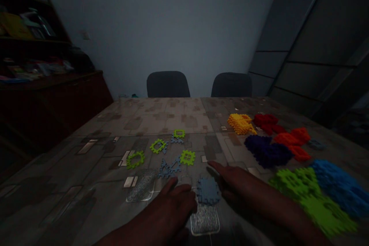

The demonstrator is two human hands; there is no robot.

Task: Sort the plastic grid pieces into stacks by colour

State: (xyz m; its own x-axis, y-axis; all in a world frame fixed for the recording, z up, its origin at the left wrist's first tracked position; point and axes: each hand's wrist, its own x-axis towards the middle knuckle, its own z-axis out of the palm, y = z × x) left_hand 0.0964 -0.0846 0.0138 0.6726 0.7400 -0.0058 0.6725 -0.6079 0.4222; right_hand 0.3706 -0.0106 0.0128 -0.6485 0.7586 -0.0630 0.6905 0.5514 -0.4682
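A grey-blue square interlocking tile (207, 191) with toothed edges lies on the table between my two hands. My left hand (176, 204) is just left of it, palm down, fingers loosely bent and apart, the nearest ones close to the tile's left edge. Whether they touch it I cannot tell. On the other side, my right hand (235, 180) has its index finger stretched out over the table and its thumb low near the tile's right edge. Beyond my hands lie grey triangle pieces (170, 167), a green windowed square (188, 157) and a green open frame (135, 160).
At right sit piles of tiles: yellow (240, 123), red (266, 123), orange (293, 143), purple (268, 150), green (313, 196) and blue (341, 188). Two chairs (168, 84) stand behind the table's far edge. A dark cabinet (52, 111) is at left.
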